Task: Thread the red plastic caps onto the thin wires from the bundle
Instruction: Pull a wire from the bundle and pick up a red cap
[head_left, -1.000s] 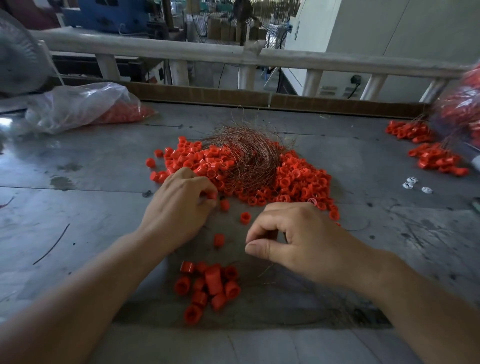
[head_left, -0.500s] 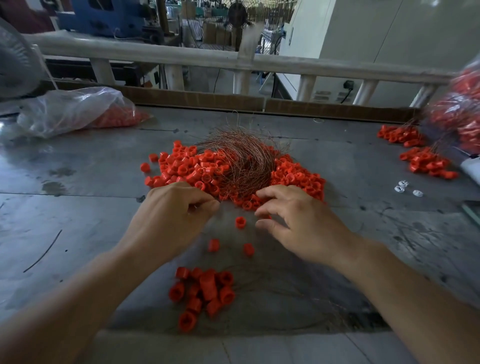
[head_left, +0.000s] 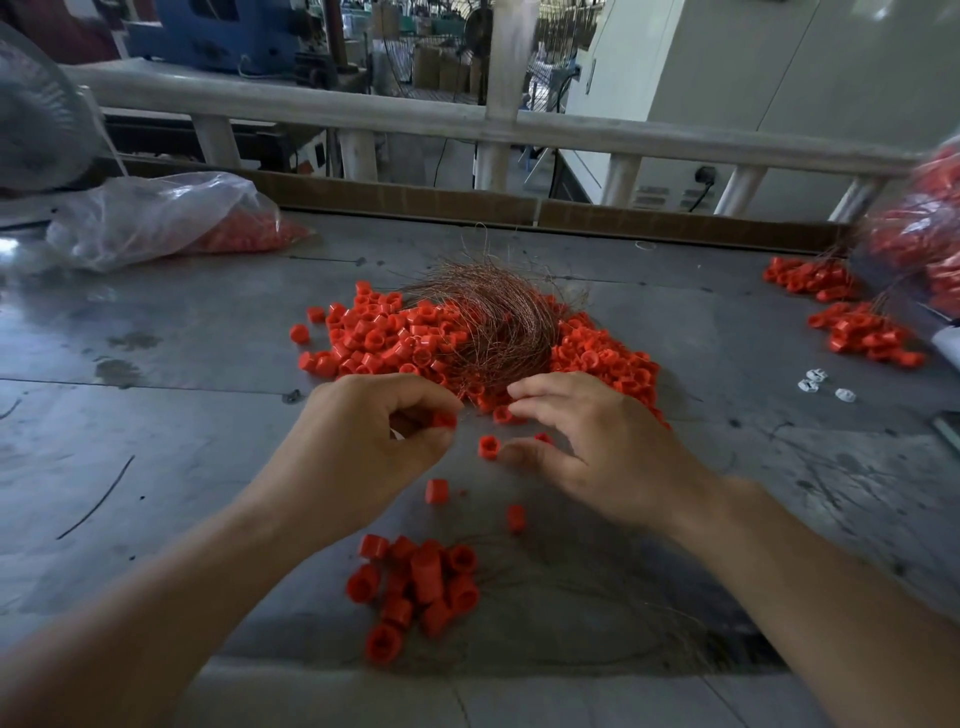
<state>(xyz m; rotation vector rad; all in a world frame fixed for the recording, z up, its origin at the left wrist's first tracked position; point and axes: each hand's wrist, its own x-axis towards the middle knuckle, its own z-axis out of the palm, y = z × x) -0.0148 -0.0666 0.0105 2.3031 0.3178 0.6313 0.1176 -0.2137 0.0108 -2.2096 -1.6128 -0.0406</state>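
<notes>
Head view leaves some things uncertain: any thin wire between the hands is too fine to make out, and the blurred bag of caps (head_left: 930, 244) is cut off at the right edge. The left hand (head_left: 363, 441) pinches one red cap (head_left: 444, 420) between its fingers. The right hand (head_left: 597, 447) has its fingers loosely spread and released, their tips touching the near edge of the cap pile (head_left: 384, 338), on which the wire bundle (head_left: 493, 322) rests on the desk (head_left: 156, 415). A nearer cluster of caps (head_left: 415, 587) trails faint wires rightward. A second ago the right hand was clenched and closer in; it has since reached forward and opened.
</notes>
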